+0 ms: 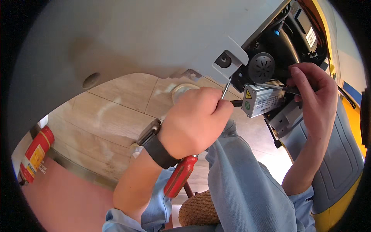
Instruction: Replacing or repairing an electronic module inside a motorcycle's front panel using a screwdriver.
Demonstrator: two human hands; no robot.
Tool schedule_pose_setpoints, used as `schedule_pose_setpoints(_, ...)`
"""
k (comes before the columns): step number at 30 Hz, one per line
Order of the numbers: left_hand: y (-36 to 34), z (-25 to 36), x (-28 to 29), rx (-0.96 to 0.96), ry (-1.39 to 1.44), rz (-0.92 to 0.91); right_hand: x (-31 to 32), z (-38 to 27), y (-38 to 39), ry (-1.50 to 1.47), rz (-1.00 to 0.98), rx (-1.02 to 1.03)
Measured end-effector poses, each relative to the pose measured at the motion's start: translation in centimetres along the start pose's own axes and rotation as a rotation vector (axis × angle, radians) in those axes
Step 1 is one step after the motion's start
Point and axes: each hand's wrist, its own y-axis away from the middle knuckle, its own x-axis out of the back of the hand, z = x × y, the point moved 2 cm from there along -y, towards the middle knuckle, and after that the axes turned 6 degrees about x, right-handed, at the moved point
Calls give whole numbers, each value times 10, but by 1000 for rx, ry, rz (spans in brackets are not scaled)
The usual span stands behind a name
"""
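My left hand (193, 120), a dark watch at its wrist, is closed around a screwdriver. Its red handle (181, 176) sticks out below the palm, and its metal shaft (227, 89) reaches up to the lower edge of a grey body panel (154, 34). Beside the shaft, that panel has a square recess (224, 60) with a round hole. My right hand (315, 87) is closed, its fingers curled in front of the dark opening; what they pinch is hidden. A slim grey rod or cable (270, 86) with a black end runs toward its palm, above a silver finned metal box (264, 100).
A round black slotted disc (261, 67) and dark wiring fill the opening. Yellow and grey bodywork (336, 154) curves along the right. A red fire extinguisher (37, 152) stands at the far left on the tiled floor (116, 112). A brown woven seat (199, 208) is below me.
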Motion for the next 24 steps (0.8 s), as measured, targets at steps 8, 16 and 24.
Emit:
schedule_pose_setpoints(8, 0, -42, -24, 238, -63, 205, -2, 4, 1, -72, -42, -9)
schedule_pose_setpoints(16, 3, -44, -33, -200, 11, 434, 1, -3, 4, 59, 6, 34)
schedule_pose_setpoints(24, -10, -37, -40, -267, -189, 421, -5, -1, 3, -75, -5, 32)
